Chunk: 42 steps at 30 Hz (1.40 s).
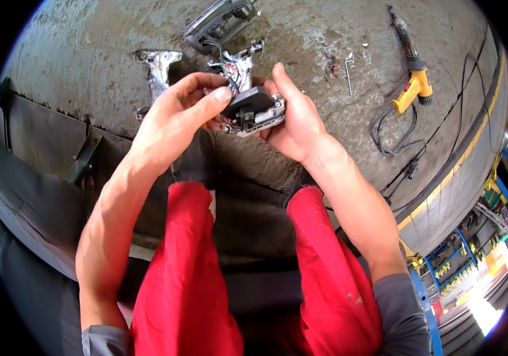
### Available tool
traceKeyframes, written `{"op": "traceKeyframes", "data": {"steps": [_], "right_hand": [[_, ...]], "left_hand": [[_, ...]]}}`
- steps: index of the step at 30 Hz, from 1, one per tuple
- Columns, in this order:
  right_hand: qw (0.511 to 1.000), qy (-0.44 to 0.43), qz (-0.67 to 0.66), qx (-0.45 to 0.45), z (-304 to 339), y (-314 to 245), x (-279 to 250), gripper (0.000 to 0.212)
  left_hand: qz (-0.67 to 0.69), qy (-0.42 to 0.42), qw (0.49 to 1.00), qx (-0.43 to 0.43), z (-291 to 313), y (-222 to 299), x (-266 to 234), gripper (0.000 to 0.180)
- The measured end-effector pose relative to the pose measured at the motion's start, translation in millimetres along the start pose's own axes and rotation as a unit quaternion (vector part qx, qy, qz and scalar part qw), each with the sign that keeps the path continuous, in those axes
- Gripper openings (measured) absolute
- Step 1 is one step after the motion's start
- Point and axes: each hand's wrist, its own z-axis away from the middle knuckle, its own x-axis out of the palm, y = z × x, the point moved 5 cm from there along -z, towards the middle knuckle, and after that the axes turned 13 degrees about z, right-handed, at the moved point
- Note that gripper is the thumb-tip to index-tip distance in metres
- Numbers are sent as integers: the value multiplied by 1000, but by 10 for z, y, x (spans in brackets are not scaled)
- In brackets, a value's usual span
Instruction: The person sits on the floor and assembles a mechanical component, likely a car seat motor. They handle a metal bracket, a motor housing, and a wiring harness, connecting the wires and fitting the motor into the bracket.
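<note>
Between my hands, above my knees, I hold a small device part (252, 111) with a black cover and a silver-grey frame; its exact kind I cannot make out. My left hand (185, 113) grips its left side, thumb on top and fingers curled beneath, close to dark and red wires. My right hand (295, 115) supports the right side, the frame resting against the palm and the thumb pointing up. Just beyond lies a metal bracket (239, 66) with wires around it. Left of it is another bare metal casting (160, 68). A dark grey housing (219, 25) lies farther back.
A yellow heat gun (415, 89) with a metal nozzle lies on the worn concrete floor at right, its black cord (393, 151) looped beside it. Nearer are a hex key (349, 77) and small reddish pieces (333, 66). Blue shelving (456, 261) stands at far right.
</note>
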Motion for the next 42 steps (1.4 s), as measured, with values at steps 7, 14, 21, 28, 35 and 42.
{"op": "traceKeyframes", "data": {"steps": [7,14,21,28,35,42], "right_hand": [[1000,-4,-15,27,-68,118,-35,76],[1000,4,-14,10,-42,69,21,72],[999,9,-42,13,-37,62,14,73],[1000,16,5,3,-16,21,-26,77],[998,38,42,-15,23,-3,35,75],[997,38,47,-39,60,-16,73,66]], "left_hand": [[-8,31,999,-9,-21,1,-14,48],[0,46,999,10,-11,11,-25,48],[-76,42,994,63,22,54,27,40],[-115,48,987,100,19,52,9,25],[-258,8,928,269,129,267,138,21],[-354,-27,871,340,238,327,283,24]]}}
